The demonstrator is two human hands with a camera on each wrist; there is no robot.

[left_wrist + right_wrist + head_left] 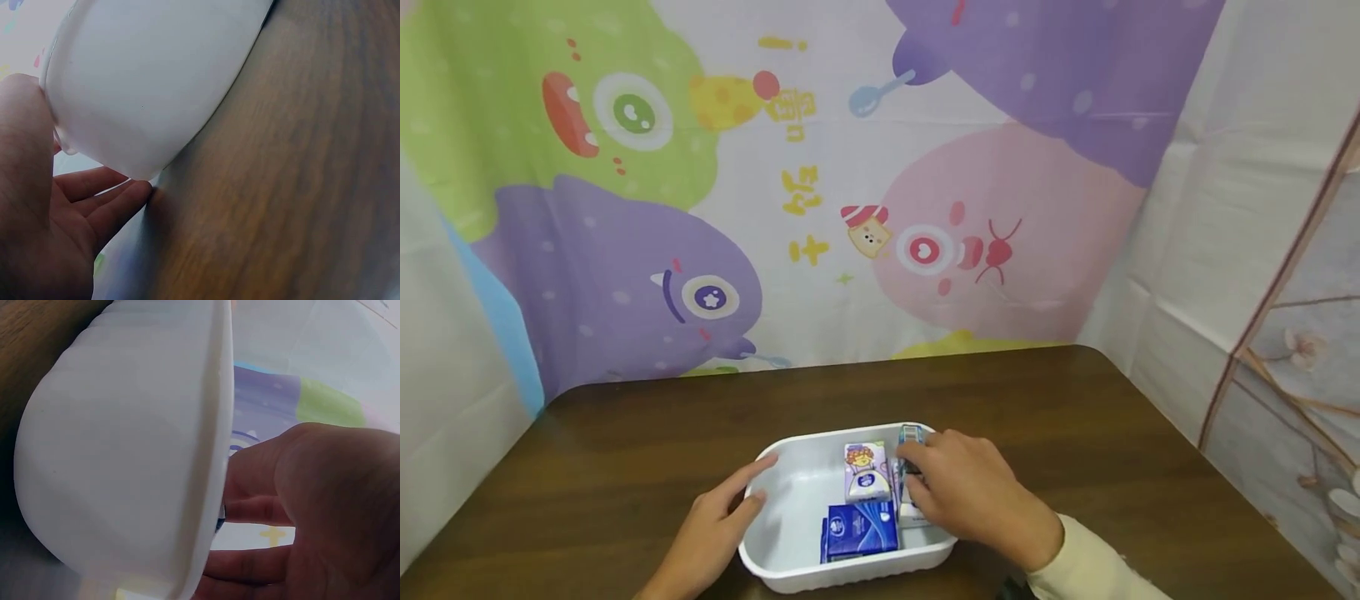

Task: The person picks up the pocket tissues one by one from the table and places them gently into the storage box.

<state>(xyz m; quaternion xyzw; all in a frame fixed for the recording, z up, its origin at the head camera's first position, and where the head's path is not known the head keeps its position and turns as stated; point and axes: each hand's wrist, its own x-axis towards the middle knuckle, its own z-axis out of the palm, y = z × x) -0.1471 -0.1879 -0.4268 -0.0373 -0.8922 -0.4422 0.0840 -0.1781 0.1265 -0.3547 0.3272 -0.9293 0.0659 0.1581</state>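
Note:
A white plastic basin (793, 575) stands near the table's front edge. My left hand (711, 521) rests at its left end, index finger and thumb fairly straight at the rim; in the left wrist view other fingers (119, 203) lie near the outer wall. Over the right end, my right hand (973, 492) pinches a small pack with a blue-green end (912, 433), mostly hidden by the fingers. Beside it inside the basin lie a lilac tissue pack (867, 473) with a cartoon figure and a dark blue tissue pack (862, 529). Another pale pack (913, 515) shows under my right hand.
The dark brown wooden table (1045, 392) extends around the basin. A cloth backdrop (820, 317) with cartoon monsters hangs behind it, and pale cloth (1195, 250) covers the right side.

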